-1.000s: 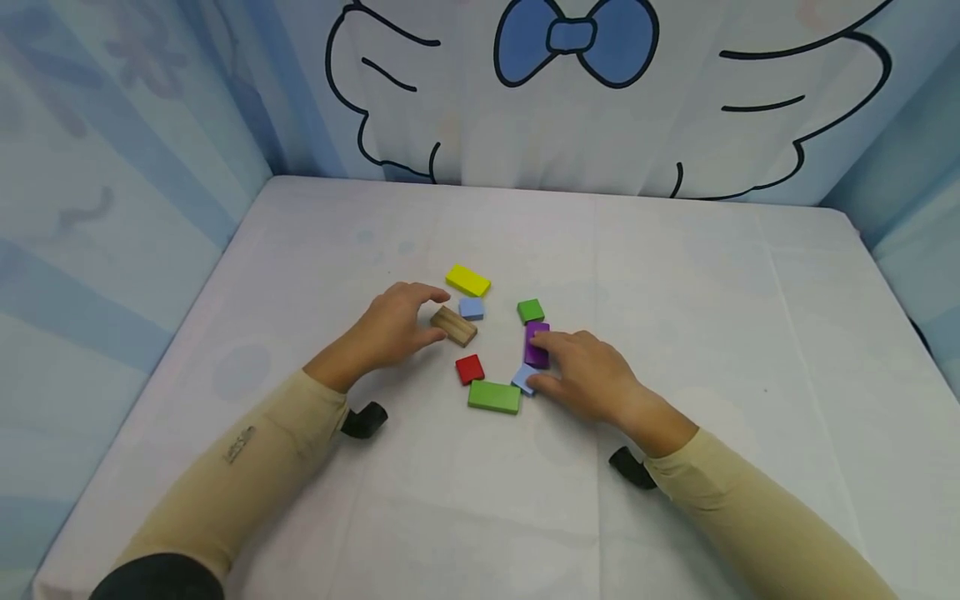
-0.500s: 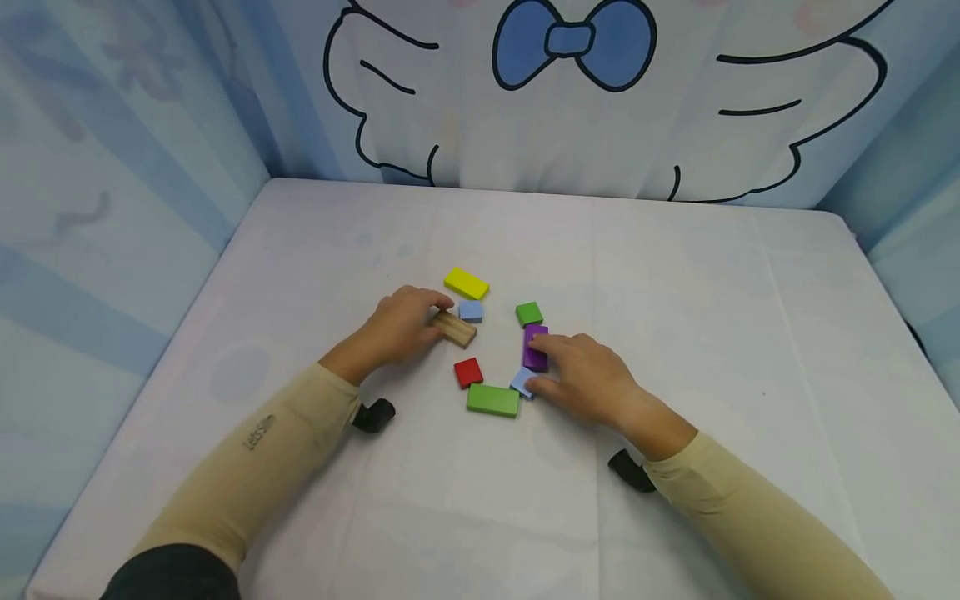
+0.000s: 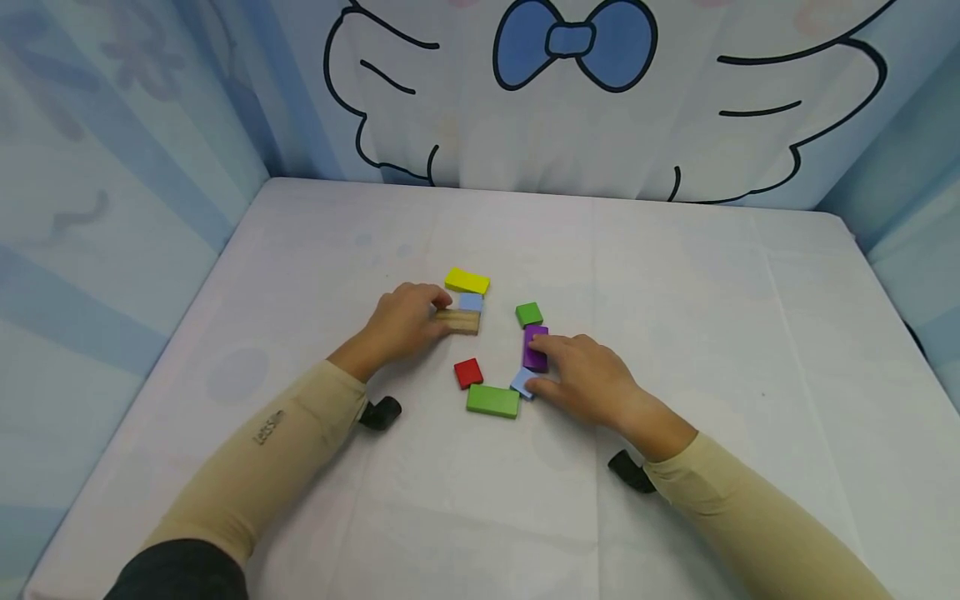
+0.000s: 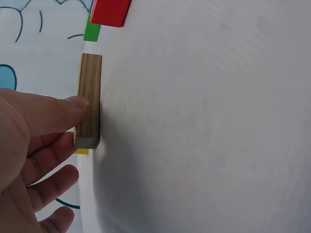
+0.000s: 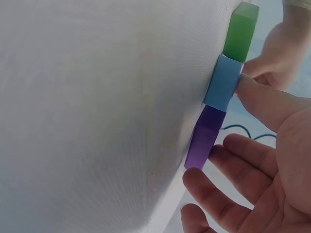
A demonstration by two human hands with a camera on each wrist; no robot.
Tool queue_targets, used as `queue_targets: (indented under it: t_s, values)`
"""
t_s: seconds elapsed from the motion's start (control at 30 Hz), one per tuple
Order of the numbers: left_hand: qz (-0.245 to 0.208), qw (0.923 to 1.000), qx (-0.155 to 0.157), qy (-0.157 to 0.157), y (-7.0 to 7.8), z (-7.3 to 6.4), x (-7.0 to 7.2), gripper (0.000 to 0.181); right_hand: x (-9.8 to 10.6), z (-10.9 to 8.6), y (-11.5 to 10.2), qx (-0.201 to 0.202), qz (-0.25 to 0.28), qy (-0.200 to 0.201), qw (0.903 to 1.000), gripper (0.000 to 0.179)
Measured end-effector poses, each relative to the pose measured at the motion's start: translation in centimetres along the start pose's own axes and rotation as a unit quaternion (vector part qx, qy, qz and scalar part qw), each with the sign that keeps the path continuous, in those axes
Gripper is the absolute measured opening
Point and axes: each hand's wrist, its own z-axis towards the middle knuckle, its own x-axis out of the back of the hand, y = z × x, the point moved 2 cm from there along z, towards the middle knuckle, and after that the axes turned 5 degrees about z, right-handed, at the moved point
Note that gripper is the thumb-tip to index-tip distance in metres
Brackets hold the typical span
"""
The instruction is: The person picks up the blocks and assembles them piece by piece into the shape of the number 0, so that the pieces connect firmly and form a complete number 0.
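In the head view my left hand [image 3: 405, 323] pinches a bare wooden block [image 3: 467, 323] between thumb and fingers. Its long side lies against a small light blue block [image 3: 471, 302], with a yellow block [image 3: 467, 281] just behind that. The left wrist view shows the thumb on the face of this wooden block [image 4: 90, 77]. My right hand [image 3: 588, 375] rests with loosely bent fingers at a purple block [image 3: 535, 357]. Its thumb touches a second light blue block [image 5: 223, 82], which sits between the purple block [image 5: 204, 138] and a green one [image 5: 241, 34].
A small green block [image 3: 528, 313] stands at the far end of the purple one. Nearer me are a red block [image 3: 468, 373] and a long green block [image 3: 492, 401], touching at their corners. A white cloth covers the table [image 3: 675, 283]; printed curtains [image 3: 577, 125] hang behind it.
My left hand has closed on the wooden block and turned it from slanted to level, pushing it against the light blue block. That block and the yellow one shifted slightly. My right hand stays put.
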Motion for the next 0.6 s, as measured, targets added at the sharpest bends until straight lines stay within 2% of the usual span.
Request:
queue_targets:
  t_s: [0.33,0.6]
  values:
    - [-0.037,0.999,0.013,-0.019,0.13,0.36,-0.26,0.038,-0.04,-0.06,0.04,0.003,-0.001,0.0,1.0,0.058]
    - [-0.048,0.9985,0.023,-0.012,0.38,0.62,-0.27,0.039,-0.01,0.0,0.09,0.006,0.0,0.005,1.0,0.057]
